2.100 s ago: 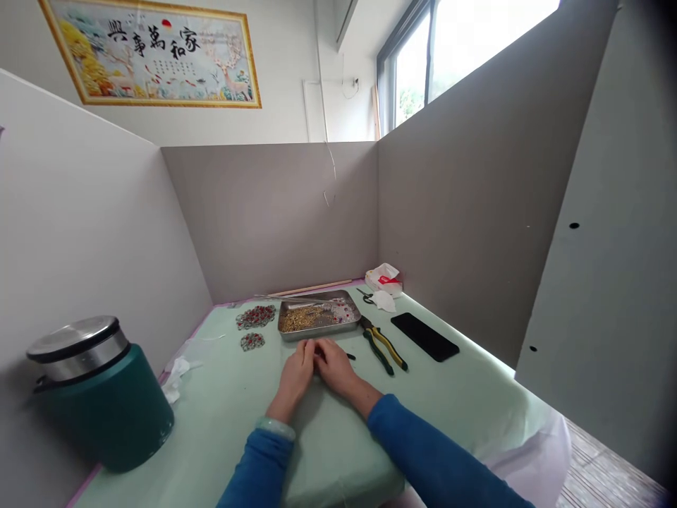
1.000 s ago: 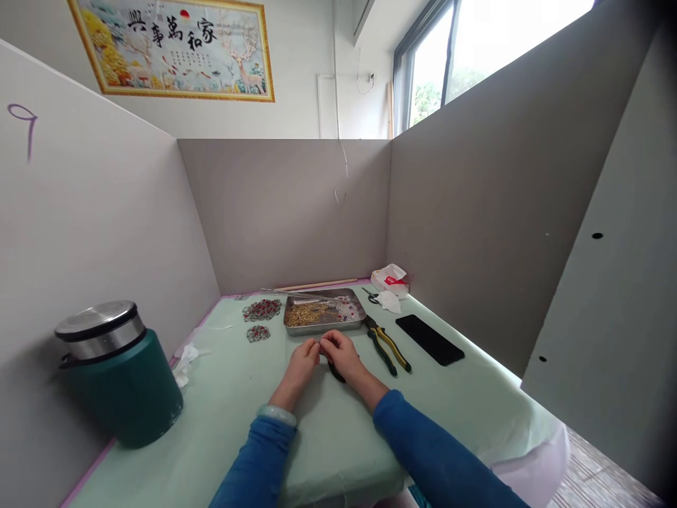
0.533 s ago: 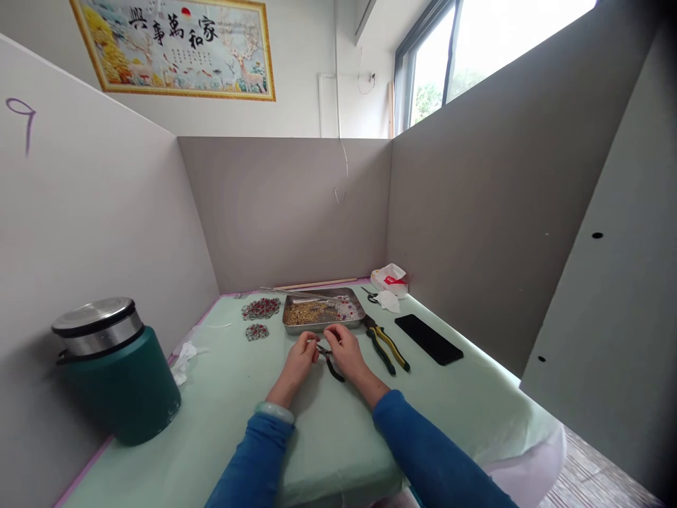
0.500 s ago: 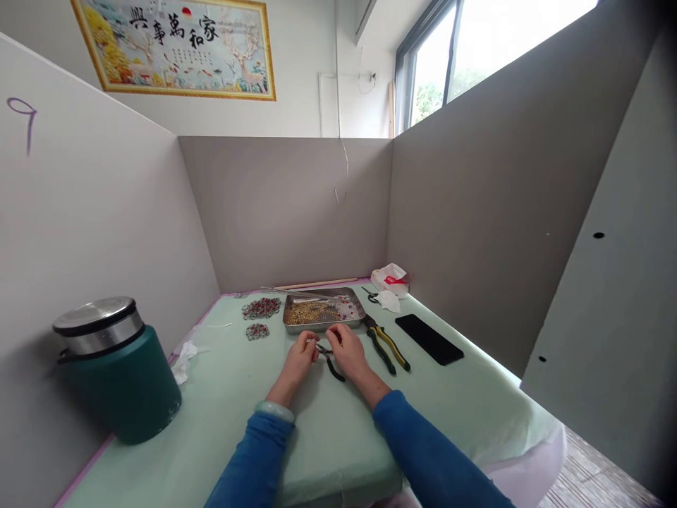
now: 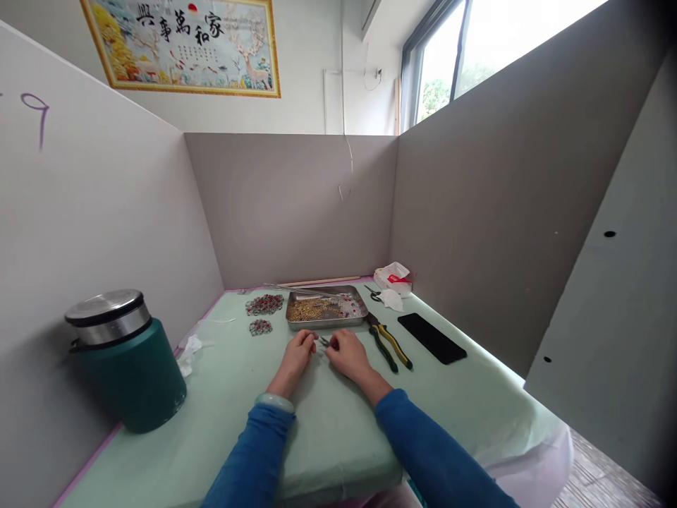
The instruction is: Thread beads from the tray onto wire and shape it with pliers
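Note:
My left hand (image 5: 297, 356) is closed in a pinch in front of the metal tray, its fingertips on something too small to make out. Just to its right, my right hand (image 5: 349, 356) is wrapped round small pliers (image 5: 324, 341). The jaws point left toward the left fingertips, while the handles are hidden in the palm. Behind both hands stands the shallow metal tray (image 5: 328, 325), holding gold-coloured bits and red and clear pieces. To its left lie a larger pile of red-and-silver pieces (image 5: 264, 305) and a smaller pile (image 5: 260, 327).
Yellow-and-green-handled pliers (image 5: 390, 343) and a black phone (image 5: 431, 338) lie on the right. Scissors (image 5: 374, 294), a crumpled tissue (image 5: 391, 300) and a tissue pack (image 5: 392, 278) sit at the back right. A green flask (image 5: 130, 374) stands left. Grey partitions (image 5: 296, 204) enclose the table.
My right hand has closed round the small pliers, whose black handles showed below the fingers before. The left hand keeps its pinch. The whole view has shifted slightly.

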Available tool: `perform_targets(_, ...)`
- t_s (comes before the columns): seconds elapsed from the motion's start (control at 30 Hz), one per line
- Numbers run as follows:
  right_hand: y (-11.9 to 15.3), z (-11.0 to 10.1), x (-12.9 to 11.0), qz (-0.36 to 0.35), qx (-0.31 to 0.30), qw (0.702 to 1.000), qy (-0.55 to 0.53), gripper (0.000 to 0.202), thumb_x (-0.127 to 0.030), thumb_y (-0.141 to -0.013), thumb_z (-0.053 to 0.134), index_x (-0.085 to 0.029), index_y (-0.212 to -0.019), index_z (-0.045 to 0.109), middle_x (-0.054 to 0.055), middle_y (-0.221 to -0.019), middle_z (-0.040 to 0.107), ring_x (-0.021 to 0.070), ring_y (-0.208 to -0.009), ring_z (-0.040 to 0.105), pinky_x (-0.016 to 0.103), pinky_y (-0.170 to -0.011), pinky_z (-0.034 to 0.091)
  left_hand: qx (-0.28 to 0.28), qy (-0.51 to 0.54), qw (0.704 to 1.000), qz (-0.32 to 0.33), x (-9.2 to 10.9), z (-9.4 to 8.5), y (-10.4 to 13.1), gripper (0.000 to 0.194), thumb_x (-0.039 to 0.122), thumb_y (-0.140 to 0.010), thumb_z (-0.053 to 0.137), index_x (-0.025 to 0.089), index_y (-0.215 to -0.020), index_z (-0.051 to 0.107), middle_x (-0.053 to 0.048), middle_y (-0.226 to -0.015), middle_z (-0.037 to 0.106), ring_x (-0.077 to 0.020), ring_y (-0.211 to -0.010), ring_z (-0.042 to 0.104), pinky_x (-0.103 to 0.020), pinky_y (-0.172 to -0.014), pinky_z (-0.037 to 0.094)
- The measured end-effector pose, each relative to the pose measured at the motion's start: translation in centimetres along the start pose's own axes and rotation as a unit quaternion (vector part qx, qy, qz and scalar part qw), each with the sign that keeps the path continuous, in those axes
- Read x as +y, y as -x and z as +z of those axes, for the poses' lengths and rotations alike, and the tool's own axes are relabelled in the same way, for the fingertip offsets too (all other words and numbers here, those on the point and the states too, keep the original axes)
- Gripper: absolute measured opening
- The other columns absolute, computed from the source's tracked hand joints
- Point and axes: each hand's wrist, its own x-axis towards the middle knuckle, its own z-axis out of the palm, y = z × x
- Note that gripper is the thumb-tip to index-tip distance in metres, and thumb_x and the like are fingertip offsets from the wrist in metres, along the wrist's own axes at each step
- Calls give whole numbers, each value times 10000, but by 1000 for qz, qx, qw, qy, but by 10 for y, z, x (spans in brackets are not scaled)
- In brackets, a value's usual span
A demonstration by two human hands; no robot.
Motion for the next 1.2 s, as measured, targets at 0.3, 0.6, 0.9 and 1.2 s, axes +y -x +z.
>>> perform_targets(0.3,-7,-30,-3,158,-166,741,-631,413,-558,-777,520,-172,-919,559,109,-937,622,223,-861,601,341,-657,480,-37,108,993,-42,4,-3,4,293,412,-761,515,169,-923,528,65,-538,424,-42,-373,226,-176,-368,147)
perform_targets(0.6,-5,3,-6,131,-100,904,-395,321,-452,-703,630,-154,-802,562,24,-697,577,133,-590,541,261,-534,437,-3,112,993,-30,10,-3,5,242,365,-693,566,180,-833,498,68,-543,419,-43,-393,272,-172,-358,161)
perform_targets(0.9,4,3,-1,-96,-53,991,-81,229,-338,-863,428,-187,-765,569,22,-766,565,151,-745,512,263,-673,382,-4,137,990,-18,10,-4,6,275,371,-658,616,184,-818,493,75,-537,420,-43,-395,283,-172,-354,171)
perform_targets(1.2,9,0,-5,-142,-33,989,36,220,-269,-888,407,-186,-819,599,33,-813,582,157,-771,520,265,-693,360,13,136,991,-2,9,-4,5,279,377,-645,632,169,-784,506,71,-540,424,-46,-410,307,-176,-366,203)
